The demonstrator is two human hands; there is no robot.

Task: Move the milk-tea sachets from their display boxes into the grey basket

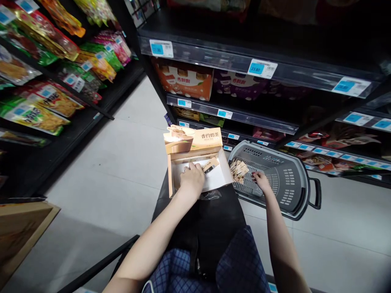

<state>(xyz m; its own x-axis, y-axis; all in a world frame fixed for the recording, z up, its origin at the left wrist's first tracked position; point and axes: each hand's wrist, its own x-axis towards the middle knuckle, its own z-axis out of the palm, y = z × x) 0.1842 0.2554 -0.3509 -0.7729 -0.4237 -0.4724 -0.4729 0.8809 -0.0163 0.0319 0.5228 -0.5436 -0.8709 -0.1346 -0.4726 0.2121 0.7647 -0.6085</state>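
An orange and white milk tea box (210, 138) rests on my lap with its printed lid folded up. My left hand (192, 179) reaches inside it, fingers curled; whatever they hold is hidden. Beside those fingers, a few slim stick sachets (211, 164) lie against the box's inner wall. Over the grey shopping basket (285, 167) is my right hand (261, 181), its fingers slightly apart with nothing visible in them. A loose pile of stick sachets (239, 170) lies in the basket, just left of that hand.
Shelves with price tags (262, 68) rise in front, holding orange multipack cartons (186, 81). Bagged snacks (36, 116) fill the rack at left. A cardboard box (24, 236) stands at lower left. Crumpled clear wrap (210, 194) lies below the milk tea box.
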